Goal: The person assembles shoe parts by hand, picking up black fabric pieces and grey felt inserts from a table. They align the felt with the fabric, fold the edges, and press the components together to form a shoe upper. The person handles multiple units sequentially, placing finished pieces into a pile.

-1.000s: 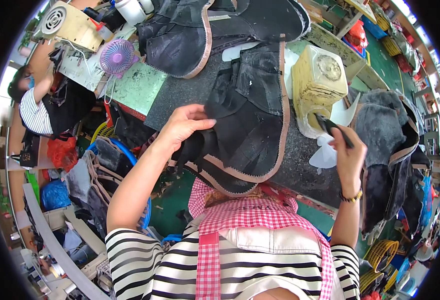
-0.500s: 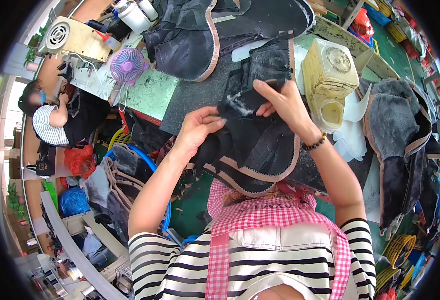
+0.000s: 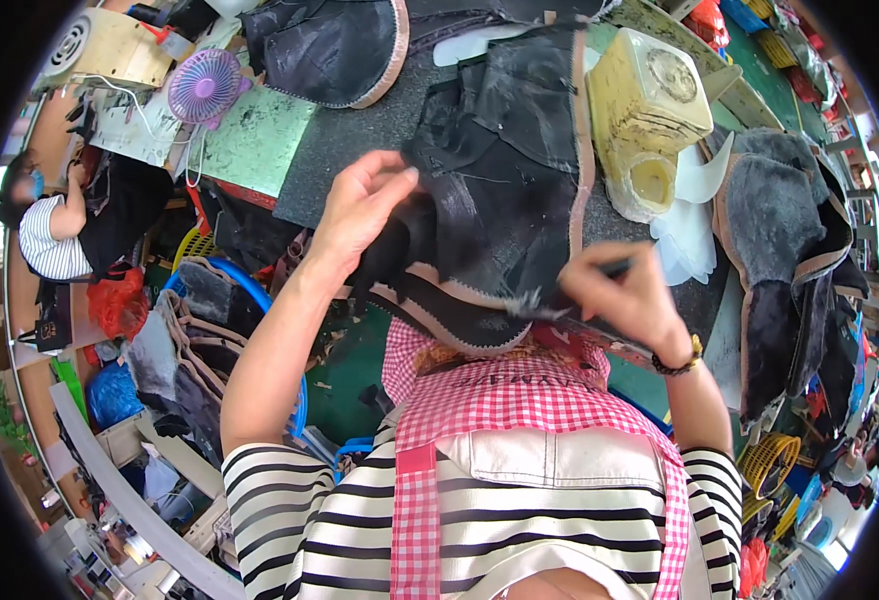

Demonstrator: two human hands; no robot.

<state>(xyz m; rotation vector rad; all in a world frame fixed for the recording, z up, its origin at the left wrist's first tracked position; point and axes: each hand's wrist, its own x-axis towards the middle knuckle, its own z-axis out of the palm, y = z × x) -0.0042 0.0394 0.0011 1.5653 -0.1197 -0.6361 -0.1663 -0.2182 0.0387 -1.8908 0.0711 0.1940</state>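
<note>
Dark fabric pieces [image 3: 505, 215] with a beige zigzag-cut edge lie before me, their near end hanging over the table's front edge. My left hand [image 3: 365, 215] is closed, thumb and fingertips pinching the left edge of the black fabric. Over the lower right of the pieces, my right hand [image 3: 620, 295] is closed around the dark handle of a small brush [image 3: 540, 305]. Motion blurs the brush; its pale-tipped bristles are at the beige edge, though contact cannot be made out. A yellowed, crusted plastic container [image 3: 650, 115] with an open spout stands beyond my right hand.
More dark cut pieces [image 3: 330, 55] lie at the back, and grey fleece-lined ones [image 3: 775, 220] hang at the right. A purple fan [image 3: 207, 88] stands at the far left. Someone in a striped top [image 3: 55, 235] sits further left. A blue-rimmed basket [image 3: 295, 370] holds more pieces.
My right hand has left the upper fabric and moved down toward the near edge, where a brush now shows in it. My left hand has shifted slightly up and left. The view has shifted too.
</note>
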